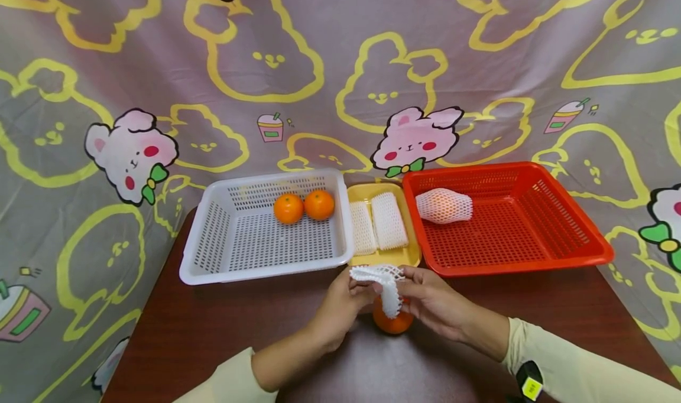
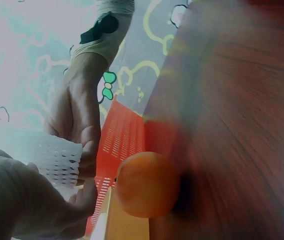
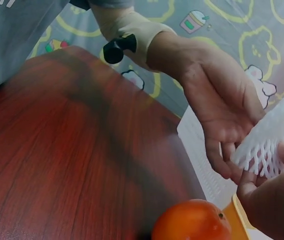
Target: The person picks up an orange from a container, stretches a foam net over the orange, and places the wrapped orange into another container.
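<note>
White foam net (image 1: 391,299) is held between the two hands, above the near side of the worktop (image 1: 239,338). One side of it is pinched by the left hand (image 1: 343,302), with the thumb and fingers drawn in on the mesh; the opposite side is gripped in the same way by the right hand (image 1: 438,304), so that the net is spanned from one set of fingertips to the other. Part of it is hung down toward the wearer.

Below the net, an orange fruit (image 1: 392,325) is set on the worktop, partly hidden in the head view by the net and the right hand. In both wrist views it is seen apart from the hands and outside the net.

Just beyond the hands, a yellow tray (image 1: 391,258) is placed, in which two flat foam sleeves (image 1: 390,221) are laid side by side. To its left, two oranges (image 1: 288,208) are contained in a white basket (image 1: 266,275), close together near its right end. To its right, a net-wrapped fruit (image 1: 444,206) is laid in the left part of a red basket (image 1: 532,226).
</note>
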